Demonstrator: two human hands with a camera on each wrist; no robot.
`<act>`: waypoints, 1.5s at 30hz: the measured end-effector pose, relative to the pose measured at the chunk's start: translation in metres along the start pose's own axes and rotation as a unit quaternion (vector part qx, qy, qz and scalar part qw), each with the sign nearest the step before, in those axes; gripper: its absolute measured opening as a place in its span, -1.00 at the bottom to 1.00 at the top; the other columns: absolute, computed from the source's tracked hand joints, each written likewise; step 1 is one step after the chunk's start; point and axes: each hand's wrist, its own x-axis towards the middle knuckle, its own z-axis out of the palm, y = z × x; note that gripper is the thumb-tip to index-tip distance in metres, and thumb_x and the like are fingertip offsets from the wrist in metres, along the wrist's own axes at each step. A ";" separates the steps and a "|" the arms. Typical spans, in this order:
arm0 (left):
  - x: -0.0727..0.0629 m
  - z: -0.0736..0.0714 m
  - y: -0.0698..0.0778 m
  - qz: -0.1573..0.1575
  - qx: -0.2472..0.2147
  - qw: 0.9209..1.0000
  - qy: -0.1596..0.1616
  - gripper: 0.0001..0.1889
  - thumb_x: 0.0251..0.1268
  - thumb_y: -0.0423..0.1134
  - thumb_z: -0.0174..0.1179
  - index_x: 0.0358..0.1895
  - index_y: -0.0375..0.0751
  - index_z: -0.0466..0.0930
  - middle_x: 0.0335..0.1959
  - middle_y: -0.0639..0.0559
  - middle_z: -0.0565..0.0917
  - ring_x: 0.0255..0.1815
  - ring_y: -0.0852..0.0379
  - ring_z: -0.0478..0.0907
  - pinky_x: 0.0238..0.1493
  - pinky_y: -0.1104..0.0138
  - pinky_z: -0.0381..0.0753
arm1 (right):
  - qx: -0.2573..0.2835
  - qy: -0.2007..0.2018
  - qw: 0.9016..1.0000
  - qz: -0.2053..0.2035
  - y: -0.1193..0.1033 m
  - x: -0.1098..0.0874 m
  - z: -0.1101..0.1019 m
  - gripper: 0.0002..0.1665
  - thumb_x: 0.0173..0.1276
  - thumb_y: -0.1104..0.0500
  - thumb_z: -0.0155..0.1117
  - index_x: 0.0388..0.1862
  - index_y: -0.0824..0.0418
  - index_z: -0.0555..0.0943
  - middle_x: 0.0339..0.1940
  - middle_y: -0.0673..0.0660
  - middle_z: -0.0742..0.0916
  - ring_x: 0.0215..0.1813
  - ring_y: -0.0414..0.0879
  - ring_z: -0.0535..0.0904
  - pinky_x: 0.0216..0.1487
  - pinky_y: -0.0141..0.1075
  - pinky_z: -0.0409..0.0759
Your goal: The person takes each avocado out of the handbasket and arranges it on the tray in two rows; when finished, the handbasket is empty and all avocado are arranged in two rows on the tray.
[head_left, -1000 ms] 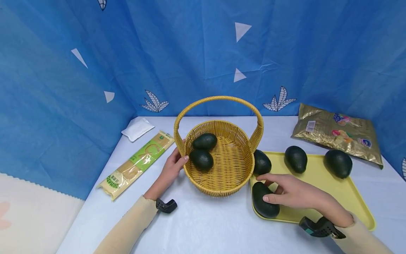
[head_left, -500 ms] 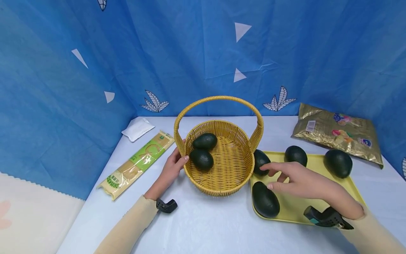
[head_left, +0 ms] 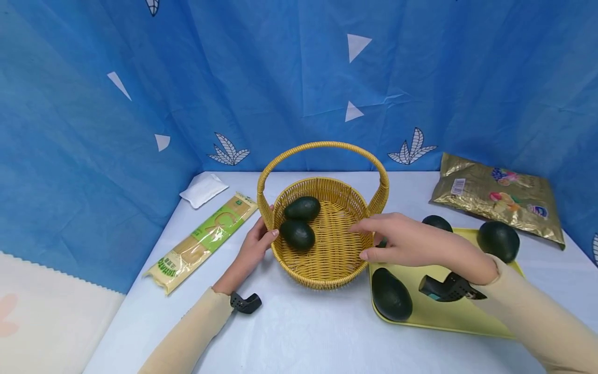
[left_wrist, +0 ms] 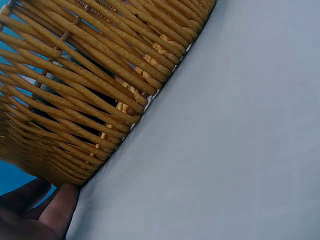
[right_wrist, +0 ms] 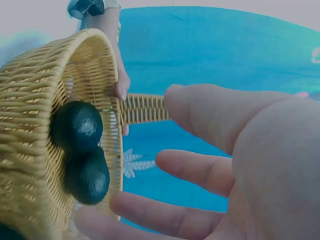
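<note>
On the white worktop [head_left: 303,327], the yellow tray [head_left: 448,315] lies just beside the wicker basket [head_left: 334,254]. This basket looks light and a little springy, so one should hold its rim near the handle [head_left: 322,144], where the left hand [head_left: 254,241] grips it. The right hand [head_left: 406,239], fingers apart and holding nothing, hangs by the opposite rim. The avocados [head_left: 298,236], two inside the basket, others on the tray, seem firm, smooth, rather slippery; best taken around the fat middle.
</note>
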 end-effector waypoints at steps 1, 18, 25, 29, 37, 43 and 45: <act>0.000 0.000 0.000 -0.001 -0.001 1.000 -0.001 -0.30 0.55 -0.18 0.06 0.66 0.07 0.03 0.51 -0.29 0.38 0.45 -0.24 0.42 0.26 -0.02 0.66 | -0.005 -0.002 1.000 -0.009 -0.001 0.006 0.000 -0.46 0.48 0.00 0.29 0.35 0.19 0.56 0.22 0.12 0.72 -0.07 -0.19 0.68 -0.17 -0.37 0.70; 0.000 -0.002 0.000 0.000 0.001 1.000 -0.002 -0.30 0.55 -0.18 0.05 0.66 0.08 0.03 0.52 -0.26 0.38 0.46 -0.21 0.42 0.26 0.00 0.66 | -0.076 -0.025 0.996 -0.029 -0.001 0.107 -0.011 -0.51 0.39 0.29 0.28 0.31 0.24 0.60 0.30 0.18 0.67 0.42 0.14 0.50 0.41 0.06 0.54; -0.001 -0.001 -0.001 -0.018 -0.002 1.000 0.002 -0.31 0.56 -0.16 0.05 0.66 0.14 0.03 0.52 -0.24 0.37 0.47 -0.19 0.41 0.29 -0.02 0.64 | -0.112 -0.056 0.992 -0.005 0.011 0.143 -0.002 -0.51 0.36 0.37 0.28 0.28 0.19 0.63 0.32 0.15 0.66 0.42 0.10 0.49 0.40 0.00 0.54; 0.000 0.000 -0.001 -0.016 -0.002 1.000 0.001 -0.31 0.55 -0.16 0.05 0.66 0.13 0.03 0.52 -0.24 0.37 0.47 -0.19 0.41 0.29 -0.02 0.64 | -0.132 -0.063 0.989 0.006 0.016 0.157 0.006 -0.48 0.34 0.42 0.24 0.26 0.14 0.64 0.32 0.14 0.65 0.40 0.09 0.51 0.34 -0.06 0.60; -0.001 -0.001 0.000 -0.016 0.003 1.000 0.000 -0.31 0.56 -0.13 0.05 0.65 0.16 0.03 0.54 -0.21 0.37 0.48 -0.19 0.40 0.29 -0.04 0.63 | -0.125 -0.068 0.990 0.001 0.018 0.176 0.022 -0.37 0.23 0.58 0.10 0.19 0.13 0.70 0.26 0.14 0.67 0.40 0.07 0.52 0.39 -0.09 0.58; -0.001 0.000 0.002 -0.018 0.005 1.000 -0.002 -0.31 0.56 -0.14 0.05 0.65 0.15 0.03 0.54 -0.22 0.36 0.48 -0.19 0.40 0.30 -0.04 0.63 | -0.152 -0.094 0.984 0.021 0.016 0.187 0.032 -0.37 0.24 0.58 0.13 0.13 0.05 0.74 0.24 0.14 0.65 0.34 0.06 0.53 0.32 -0.14 0.60; -0.001 -0.001 0.002 -0.020 0.006 1.000 -0.001 -0.31 0.56 -0.14 0.05 0.65 0.16 0.03 0.53 -0.21 0.37 0.48 -0.18 0.41 0.30 -0.03 0.63 | -0.158 -0.105 0.981 0.031 0.015 0.189 0.034 -0.38 0.27 0.57 0.13 0.14 0.03 0.73 0.25 0.14 0.63 0.34 0.06 0.52 0.31 -0.14 0.60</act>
